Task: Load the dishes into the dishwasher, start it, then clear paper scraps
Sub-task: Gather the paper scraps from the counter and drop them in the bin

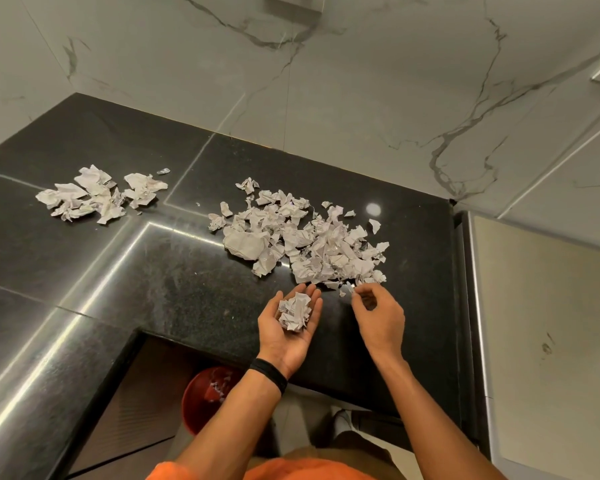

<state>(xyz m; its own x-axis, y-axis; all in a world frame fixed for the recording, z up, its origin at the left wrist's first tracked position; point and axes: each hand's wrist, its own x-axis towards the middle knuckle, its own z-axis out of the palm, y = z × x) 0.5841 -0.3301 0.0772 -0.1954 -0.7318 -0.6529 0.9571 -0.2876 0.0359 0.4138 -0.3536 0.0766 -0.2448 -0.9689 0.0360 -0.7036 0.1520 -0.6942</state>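
a wad [294, 311] of crumpled white paper, creased and faintly printed with grey, is being carried in the upturned palm of the left hand [284, 337], whose fingers are being held loosely spread and only slightly cupped beneath it, just above the near part of the black speckled bench [174, 282]. a small scrap [352, 289] is being pinched between the thumb and fingertips of the right hand [378, 310], whose other fingers are being curled inward, at the near edge of the large heap [305, 240]. that heap is being shown as a loose spread of torn and balled white pieces, some flat and jagged, some tightly scrunched, lying on the bench just beyond both hands. a smaller heap [90, 195] of the same crumpled paper is being seen well apart, at the far left of the bench, with a few stray bits beside it. a black wristband [269, 374] is being worn on the left wrist. a red bin [207, 396] with white scraps inside is being partly hidden below the bench edge, under the left forearm. a white marble-veined wall [326, 81] is being seen behind the bench.
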